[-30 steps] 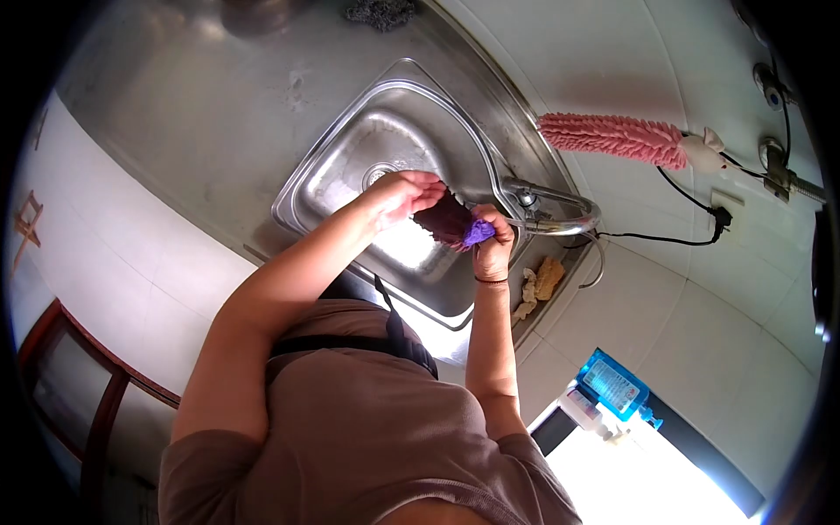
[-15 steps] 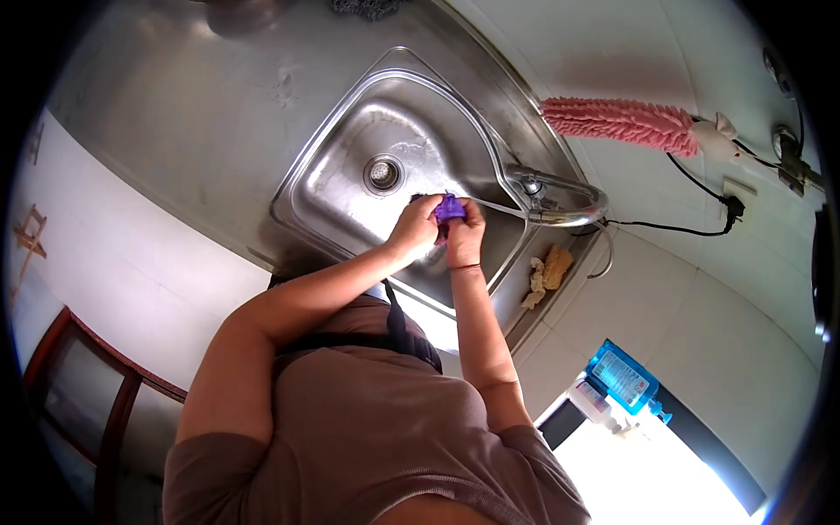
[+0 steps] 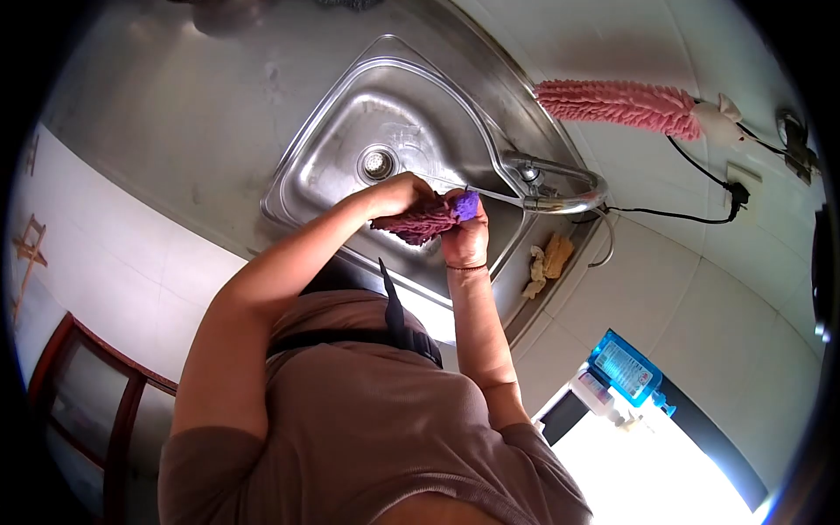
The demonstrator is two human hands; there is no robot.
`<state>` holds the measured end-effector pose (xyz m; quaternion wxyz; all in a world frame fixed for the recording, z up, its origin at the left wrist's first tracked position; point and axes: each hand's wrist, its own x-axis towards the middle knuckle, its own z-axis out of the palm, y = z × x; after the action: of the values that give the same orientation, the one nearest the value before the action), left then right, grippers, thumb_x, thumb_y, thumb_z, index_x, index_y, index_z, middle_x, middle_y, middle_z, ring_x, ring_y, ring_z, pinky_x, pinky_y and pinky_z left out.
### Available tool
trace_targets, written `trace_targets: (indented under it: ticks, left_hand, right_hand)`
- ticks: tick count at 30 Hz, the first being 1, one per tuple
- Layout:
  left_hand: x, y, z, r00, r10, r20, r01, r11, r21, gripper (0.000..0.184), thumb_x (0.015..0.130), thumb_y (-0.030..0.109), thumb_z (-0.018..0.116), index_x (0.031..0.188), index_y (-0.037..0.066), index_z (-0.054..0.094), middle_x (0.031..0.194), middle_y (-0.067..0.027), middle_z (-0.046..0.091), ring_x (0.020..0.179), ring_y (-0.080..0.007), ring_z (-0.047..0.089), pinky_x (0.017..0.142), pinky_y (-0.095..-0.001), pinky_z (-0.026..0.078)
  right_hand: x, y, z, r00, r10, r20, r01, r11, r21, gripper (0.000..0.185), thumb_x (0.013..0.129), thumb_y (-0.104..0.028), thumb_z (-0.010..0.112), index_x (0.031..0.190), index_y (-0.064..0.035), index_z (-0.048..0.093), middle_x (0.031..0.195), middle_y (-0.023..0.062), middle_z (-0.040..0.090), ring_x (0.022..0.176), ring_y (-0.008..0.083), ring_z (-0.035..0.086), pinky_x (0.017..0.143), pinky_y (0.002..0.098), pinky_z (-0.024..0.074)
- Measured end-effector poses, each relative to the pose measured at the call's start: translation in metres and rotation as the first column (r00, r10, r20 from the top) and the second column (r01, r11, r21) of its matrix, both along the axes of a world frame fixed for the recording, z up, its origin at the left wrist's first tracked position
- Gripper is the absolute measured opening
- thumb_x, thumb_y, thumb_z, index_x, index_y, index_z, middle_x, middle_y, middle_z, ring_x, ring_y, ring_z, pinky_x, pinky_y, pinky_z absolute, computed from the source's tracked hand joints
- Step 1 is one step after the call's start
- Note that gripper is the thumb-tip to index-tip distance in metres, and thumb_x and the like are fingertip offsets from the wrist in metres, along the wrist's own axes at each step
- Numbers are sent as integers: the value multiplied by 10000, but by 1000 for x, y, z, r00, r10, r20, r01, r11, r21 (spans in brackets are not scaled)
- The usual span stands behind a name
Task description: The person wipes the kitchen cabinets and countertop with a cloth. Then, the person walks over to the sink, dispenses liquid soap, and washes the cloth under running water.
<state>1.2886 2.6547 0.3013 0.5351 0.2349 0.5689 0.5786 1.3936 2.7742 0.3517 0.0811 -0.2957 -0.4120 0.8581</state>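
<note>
Right hand (image 3: 466,237) grips purple-ended, ruffled maroon cloth (image 3: 420,224), 4 o'clock from round steel drain (image 3: 378,164). Left hand (image 3: 404,194) touches it, fingertips hidden, grip unclear. Judged unfinished: cloth not set down.

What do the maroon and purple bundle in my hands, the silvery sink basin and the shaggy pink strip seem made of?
The maroon and purple bundle: probably matte fabric, given its soft, crinkled folds. The silvery sink basin: metal, likely stainless steel, satin-finished, going by its bright highlights. The shaggy pink strip: perhaps matte chenille, judging by its thick tufts.
</note>
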Motion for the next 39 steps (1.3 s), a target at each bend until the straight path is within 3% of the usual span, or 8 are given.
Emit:
trace_targets:
  ticks: [4, 7, 14, 19, 24, 28, 33, 39]
  left_hand:
    - [6, -9, -30, 933, 61, 354, -3, 987, -160, 188, 829, 31, 512, 916, -42, 662, 772, -84, 658, 642, -130, 604, 586, -293, 499]
    - [15, -19, -57, 450, 320, 834, -230, 944, -238, 229, 871, 95, 472, 964, -62, 609, 840, -139, 659, 727, -213, 653, 675, -351, 545]
    - [50, -12, -95, 158, 820, 549, -561, 533, -634, 202, 872, 109, 427, 935, 70, 615, 856, -55, 637, 779, -134, 572, 692, -320, 449]
    - [51, 14, -75, 174, 673, 719, -646, 629, -432, 294, 887, 115, 332, 937, 35, 610, 826, -98, 627, 688, -196, 585, 630, -326, 485]
    - [82, 25, -24, 692, 721, 32, -682, 669, -295, 361, 868, 98, 397, 1193, -33, 481, 1069, -166, 583, 985, -239, 557, 872, -332, 429]
    - [87, 34, -26, 660, 735, -154, -720, 561, -410, 392, 893, 136, 371, 1251, -11, 435, 1181, -174, 530, 1085, -256, 507, 918, -344, 388]
    - [50, 14, -43, 201, 671, 714, -705, 605, -371, 202, 879, 168, 467, 915, 42, 620, 836, -58, 627, 715, -158, 588, 696, -294, 488]
    - [47, -6, -20, 270, 463, 844, -591, 772, -235, 239, 895, 199, 414, 935, 43, 590, 937, -122, 609, 831, -200, 596, 738, -337, 494]
  right_hand:
    - [6, 12, -27, 995, -96, -27, 89, 975, -202, 305, 673, -34, 502, 963, 17, 582, 949, 127, 622, 910, 270, 593, 864, 393, 461]
    - [-3, 13, -30, 981, -196, -10, 185, 944, -275, 371, 690, -6, 429, 1042, 19, 546, 1030, 161, 599, 1007, 312, 559, 937, 447, 418]
    - [-8, -13, -37, 983, -149, 106, 151, 989, -5, 357, 711, 99, 499, 1037, -29, 568, 982, 79, 614, 924, 234, 582, 862, 370, 462]
    - [-1, -49, -42, 959, 11, 283, -81, 968, 237, 345, 738, 31, 560, 1071, -59, 538, 923, 5, 577, 824, 117, 538, 759, 257, 445]
    - [-1, -30, -75, 948, -51, 315, -15, 979, 205, 326, 765, 67, 464, 1065, -53, 502, 952, 51, 590, 825, 149, 561, 756, 274, 470]
    - [4, -33, -75, 965, -10, 261, 16, 1000, -22, 294, 807, 1, 492, 1094, -57, 514, 944, 56, 589, 810, 157, 563, 714, 295, 482]
    - [-1, -47, -32, 880, 131, 458, -248, 946, 207, 487, 663, 78, 412, 1125, -23, 529, 876, 36, 578, 718, 123, 525, 638, 243, 448]
    - [-15, -54, -2, 975, 75, 211, -98, 990, 98, 458, 655, 115, 410, 1064, -20, 566, 952, 37, 610, 858, 137, 561, 785, 246, 446]
